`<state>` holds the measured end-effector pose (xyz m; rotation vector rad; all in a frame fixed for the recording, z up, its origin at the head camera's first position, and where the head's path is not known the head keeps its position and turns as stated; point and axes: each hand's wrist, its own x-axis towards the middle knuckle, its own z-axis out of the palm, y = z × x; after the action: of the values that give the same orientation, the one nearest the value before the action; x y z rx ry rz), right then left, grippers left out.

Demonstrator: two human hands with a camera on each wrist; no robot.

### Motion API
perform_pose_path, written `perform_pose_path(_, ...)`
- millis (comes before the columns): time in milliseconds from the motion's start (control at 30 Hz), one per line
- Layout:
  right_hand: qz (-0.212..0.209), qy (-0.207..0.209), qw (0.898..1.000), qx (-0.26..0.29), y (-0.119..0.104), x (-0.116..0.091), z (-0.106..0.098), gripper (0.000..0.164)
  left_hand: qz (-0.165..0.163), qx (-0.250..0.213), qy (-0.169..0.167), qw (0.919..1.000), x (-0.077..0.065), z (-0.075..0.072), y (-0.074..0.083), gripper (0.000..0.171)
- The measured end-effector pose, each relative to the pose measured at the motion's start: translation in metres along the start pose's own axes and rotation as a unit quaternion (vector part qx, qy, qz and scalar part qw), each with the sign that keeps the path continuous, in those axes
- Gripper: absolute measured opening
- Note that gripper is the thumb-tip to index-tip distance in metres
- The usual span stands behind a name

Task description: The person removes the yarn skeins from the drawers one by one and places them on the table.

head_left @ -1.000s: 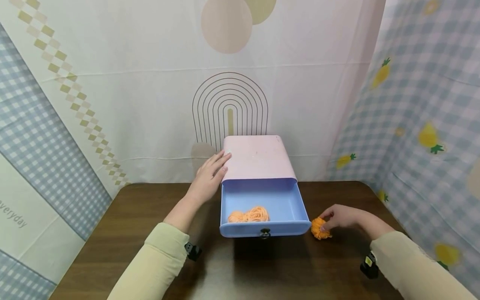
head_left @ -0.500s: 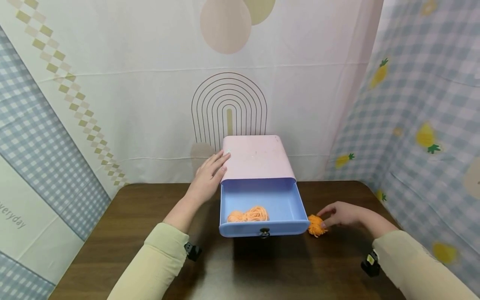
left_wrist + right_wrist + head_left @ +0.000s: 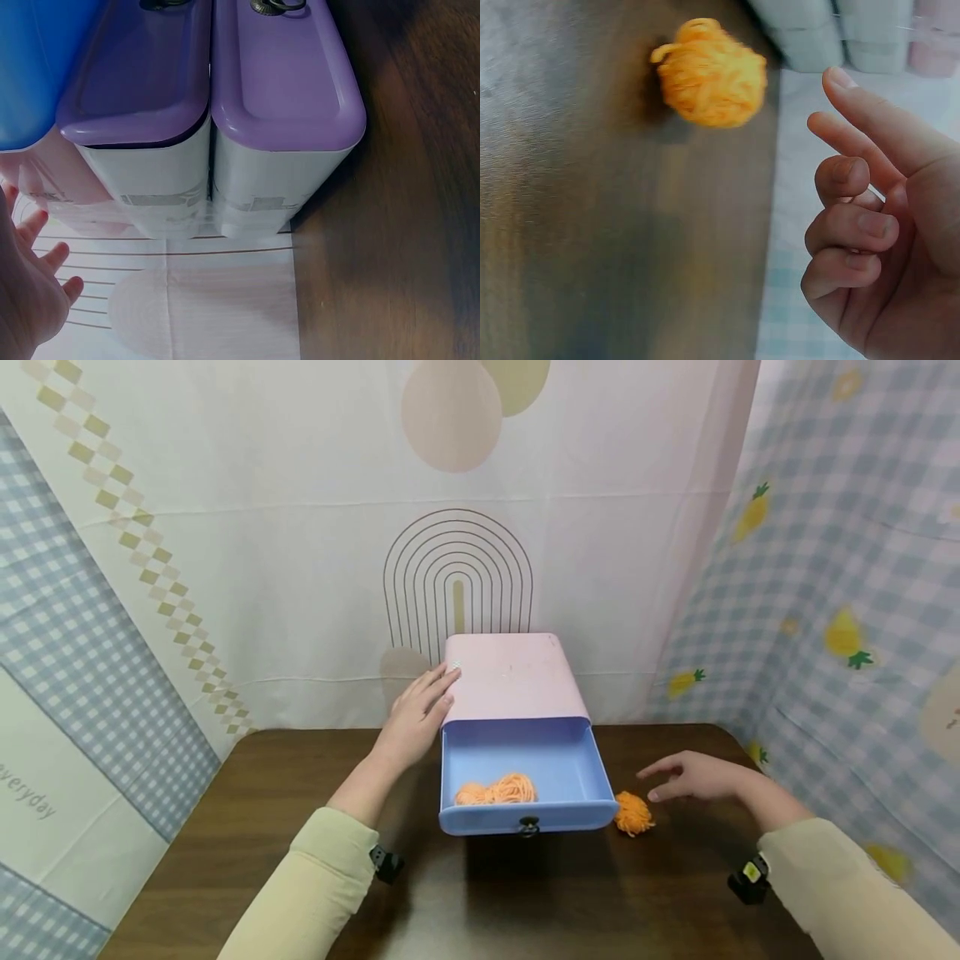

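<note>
A pink-topped drawer unit [image 3: 513,677] stands on the table, its blue top drawer [image 3: 570,760] pulled out. Peach yarn [image 3: 513,788] lies in the drawer near the front. My left hand [image 3: 411,718] rests fingertips on the unit's upper left edge, fingers spread; the left wrist view also shows this hand [image 3: 34,285] beside the pink side. On the table, right of the drawer front, sits an orange yarn ball [image 3: 633,814]. My right hand [image 3: 697,778] hovers just right of it, holding nothing. In the right wrist view, its thumb and index finger extend apart from the ball [image 3: 714,75].
Below the blue drawer are two purple drawer fronts [image 3: 289,75] with metal ring pulls. Dark wooden table [image 3: 300,827] surrounds the unit. A patterned cloth [image 3: 322,568] hangs behind, and a checked cloth with pineapples [image 3: 825,568] hangs at the right.
My right hand has shifted the orange yarn ball slightly left toward the drawer, let it go and drawn back to the right. My left hand stays in place.
</note>
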<state>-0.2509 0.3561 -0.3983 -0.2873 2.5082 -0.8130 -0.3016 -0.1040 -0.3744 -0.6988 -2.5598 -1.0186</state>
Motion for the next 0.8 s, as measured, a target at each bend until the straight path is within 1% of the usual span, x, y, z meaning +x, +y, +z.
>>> perform_pose_path(300, -0.029, -0.006, 0.999, 0.034, -0.013, -0.017, -0.024, 0.053, -0.005, -0.003, 0.003, 1.0, 0.0, 0.001, 0.001, 0.048)
perform_pose_path(500, -0.034, -0.002, 0.999, 0.036, -0.024, -0.023, -0.032, 0.052, -0.004, -0.006, 0.002, 1.0, -0.001, 0.002, 0.002, 0.049)
perform_pose_path(700, -0.039, -0.006, 0.998, 0.041, -0.042, -0.026, -0.039, 0.051, -0.004, -0.009, 0.002, 0.9999, -0.001, 0.001, 0.002, 0.049)
perform_pose_path(800, -0.052, -0.009, 0.998, 0.042, -0.055, -0.026, -0.042, 0.05, -0.001, -0.009, 0.003, 1.0, -0.001, 0.002, 0.002, 0.049)
